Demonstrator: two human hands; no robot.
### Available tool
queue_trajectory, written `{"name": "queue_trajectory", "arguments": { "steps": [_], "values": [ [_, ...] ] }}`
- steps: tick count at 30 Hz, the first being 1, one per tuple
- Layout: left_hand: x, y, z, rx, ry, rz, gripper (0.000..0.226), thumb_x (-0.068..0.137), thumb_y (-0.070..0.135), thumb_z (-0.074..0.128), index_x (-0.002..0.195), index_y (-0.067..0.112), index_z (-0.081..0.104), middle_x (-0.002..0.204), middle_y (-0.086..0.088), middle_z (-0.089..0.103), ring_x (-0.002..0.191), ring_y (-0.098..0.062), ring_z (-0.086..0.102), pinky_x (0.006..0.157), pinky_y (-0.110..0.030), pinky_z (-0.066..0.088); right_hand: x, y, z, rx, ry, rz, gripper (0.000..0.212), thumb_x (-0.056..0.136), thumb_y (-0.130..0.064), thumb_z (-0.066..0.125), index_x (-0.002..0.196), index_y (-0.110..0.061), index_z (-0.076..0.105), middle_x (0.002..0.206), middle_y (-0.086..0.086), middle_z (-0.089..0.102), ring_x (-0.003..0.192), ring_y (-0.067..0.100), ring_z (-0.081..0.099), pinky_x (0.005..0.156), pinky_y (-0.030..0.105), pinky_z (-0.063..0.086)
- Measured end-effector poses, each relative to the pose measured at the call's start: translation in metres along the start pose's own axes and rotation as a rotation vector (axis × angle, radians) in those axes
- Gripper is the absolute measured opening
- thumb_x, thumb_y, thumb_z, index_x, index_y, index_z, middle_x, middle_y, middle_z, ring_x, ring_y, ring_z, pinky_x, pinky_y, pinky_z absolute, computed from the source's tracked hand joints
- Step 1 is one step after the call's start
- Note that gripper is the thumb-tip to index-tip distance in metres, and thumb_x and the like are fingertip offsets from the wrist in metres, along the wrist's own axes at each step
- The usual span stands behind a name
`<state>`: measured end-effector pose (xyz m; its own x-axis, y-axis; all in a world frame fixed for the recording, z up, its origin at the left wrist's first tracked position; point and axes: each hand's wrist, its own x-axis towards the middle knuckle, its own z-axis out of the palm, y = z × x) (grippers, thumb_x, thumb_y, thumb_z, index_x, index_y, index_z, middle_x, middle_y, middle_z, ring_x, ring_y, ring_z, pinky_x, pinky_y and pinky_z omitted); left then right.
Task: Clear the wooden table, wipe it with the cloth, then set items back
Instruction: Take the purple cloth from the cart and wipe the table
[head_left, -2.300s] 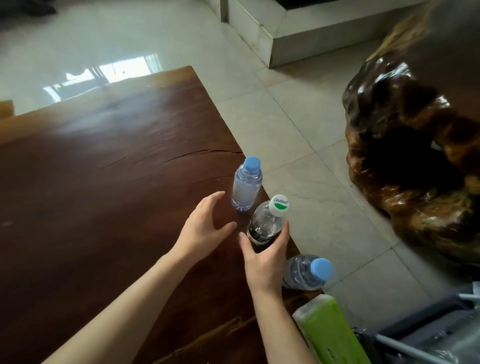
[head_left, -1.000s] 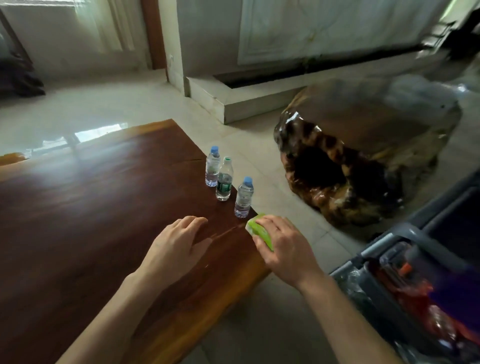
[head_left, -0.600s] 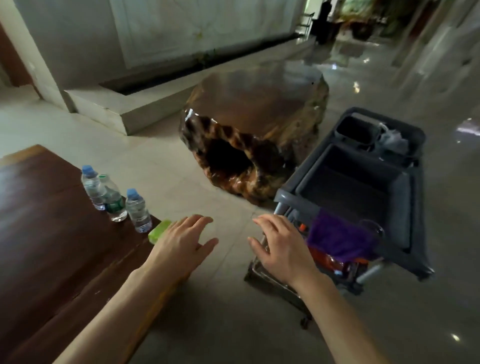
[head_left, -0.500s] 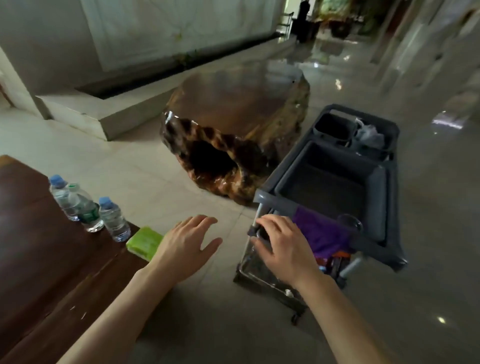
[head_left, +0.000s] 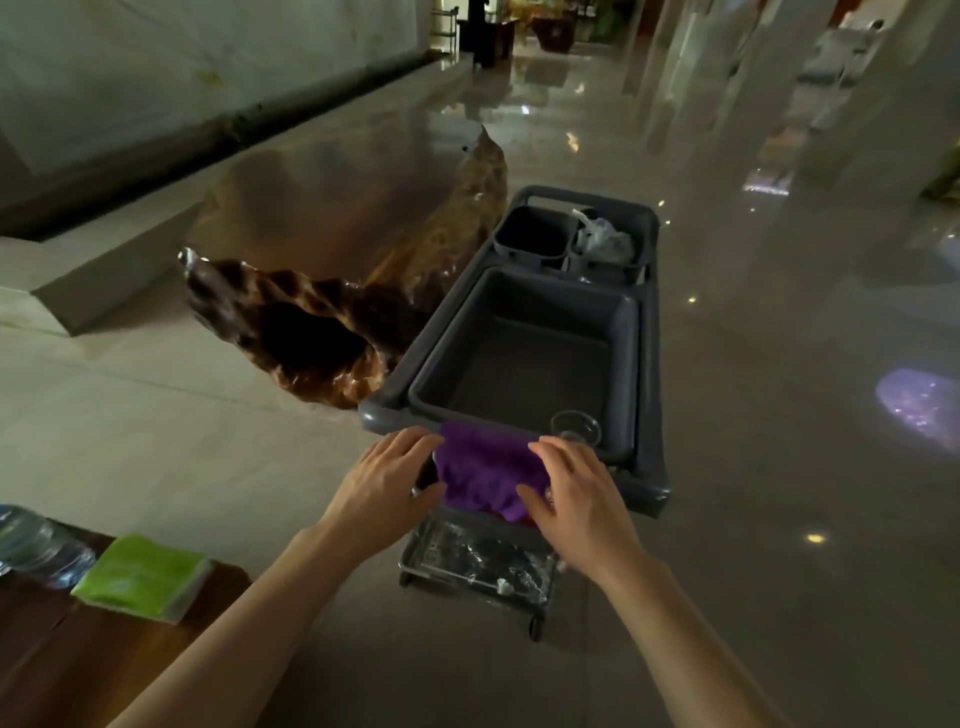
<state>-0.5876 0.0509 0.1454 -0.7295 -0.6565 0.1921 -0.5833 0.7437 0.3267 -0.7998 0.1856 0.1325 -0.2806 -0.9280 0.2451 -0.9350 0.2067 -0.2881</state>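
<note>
Hands reach a purple cloth (head_left: 485, 475) draped over the near rim of a grey service cart (head_left: 649, 364) on a polished stone floor. Left hand (head_left: 387, 486) rests beside the cloth's left edge, fingers loosely curled; right hand (head_left: 576, 493) lies on its right side, fingers spread, neither visibly gripping. At lower left, a green packet (head_left: 143, 574) and blurred water bottles (head_left: 36, 543) sit on the corner of the wooden table (head_left: 78, 670). No lettering on the packet or bottles is legible. A carved wood stump (head_left: 332, 260) stands beside the cart.
</note>
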Motion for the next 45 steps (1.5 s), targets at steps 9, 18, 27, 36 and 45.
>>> {"name": "queue_trajectory", "arguments": {
  "steps": [9, 18, 27, 36, 45],
  "values": [
    [0.048, -0.012, 0.035, 0.046, -0.07, -0.026, 0.064, 0.097, 0.038, 0.06, 0.153, 0.023, 0.035, 0.158, 0.001, 0.04, 0.148, -0.023, 0.032, 0.121, -0.042, 0.025, 0.025, 0.026, 0.025, 0.008, -0.092, 0.027, 0.067, 0.095, -0.052, 0.054, 0.149, -0.017, 0.038, 0.148, -0.002, 0.048, 0.138, 0.018, 0.041, 0.114, 0.035, 0.034],
    [0.064, -0.019, 0.039, 0.019, -0.039, -0.069, 0.04, 0.097, 0.035, 0.059, 0.137, 0.029, 0.059, 0.142, 0.008, 0.059, 0.14, -0.013, 0.044, 0.12, -0.035, 0.024, 0.035, 0.033, 0.029, 0.074, -0.064, 0.003, 0.056, 0.088, -0.044, 0.07, 0.133, -0.013, 0.062, 0.124, -0.002, 0.07, 0.118, 0.018, 0.059, 0.102, 0.033, 0.042],
    [0.068, -0.015, 0.024, -0.018, 0.057, -0.014, 0.023, 0.099, 0.025, 0.056, 0.114, 0.022, 0.073, 0.124, 0.006, 0.069, 0.119, -0.012, 0.06, 0.107, -0.03, 0.042, 0.039, 0.023, 0.017, 0.171, 0.135, 0.04, 0.012, 0.09, -0.028, 0.071, 0.097, -0.019, 0.075, 0.089, -0.006, 0.075, 0.086, 0.014, 0.067, 0.082, 0.028, 0.05],
    [0.058, -0.023, -0.041, -0.334, 0.237, -0.099, 0.013, 0.103, 0.027, 0.046, 0.111, 0.034, 0.053, 0.095, 0.018, 0.059, 0.084, 0.013, 0.055, 0.067, -0.01, 0.047, 0.08, -0.031, -0.038, 0.36, 0.266, -0.036, 0.011, 0.098, -0.033, 0.059, 0.099, -0.023, 0.064, 0.081, -0.016, 0.063, 0.073, -0.003, 0.06, 0.066, 0.012, 0.046],
    [-0.017, -0.063, -0.136, -0.366, 0.68, -0.193, 0.012, 0.105, 0.028, 0.04, 0.112, 0.028, 0.05, 0.085, 0.019, 0.061, 0.074, 0.0, 0.062, 0.059, -0.012, 0.046, 0.116, -0.154, -0.058, 0.704, 0.163, -0.316, 0.013, 0.102, -0.035, 0.052, 0.108, -0.024, 0.056, 0.081, -0.012, 0.065, 0.072, 0.003, 0.066, 0.054, 0.015, 0.052]
  ]
}}
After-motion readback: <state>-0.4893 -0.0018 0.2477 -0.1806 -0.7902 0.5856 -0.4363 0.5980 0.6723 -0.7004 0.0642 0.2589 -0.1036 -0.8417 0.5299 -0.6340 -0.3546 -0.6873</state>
